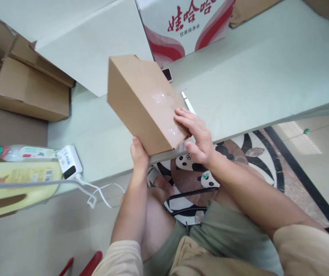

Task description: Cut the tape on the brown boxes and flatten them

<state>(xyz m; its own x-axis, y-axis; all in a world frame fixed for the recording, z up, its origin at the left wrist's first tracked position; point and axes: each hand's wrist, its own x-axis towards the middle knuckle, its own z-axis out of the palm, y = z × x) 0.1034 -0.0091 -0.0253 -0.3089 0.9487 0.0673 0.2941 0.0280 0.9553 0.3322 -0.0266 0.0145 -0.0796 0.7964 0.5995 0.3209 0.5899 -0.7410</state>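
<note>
A small brown cardboard box [141, 101] is tilted above the near edge of the pale green table [239, 76]. Clear tape shines across its top face. My left hand [138, 153] grips the box from below at its near lower edge, thumb against the side. My right hand [194, 132] lies on the taped top near the right corner, fingers stretched flat and pressing on the tape. A thin white blade-like tool [188, 102] lies on the table just behind my right hand.
A red and white printed carton [186, 27] stands at the back. A dark phone [167, 73] lies beside it. Brown cardboard boxes [29, 88] sit at left. A white power adapter [69, 162] with cable, a yellow jug [15, 188] and a bottle [17, 152] are at near left.
</note>
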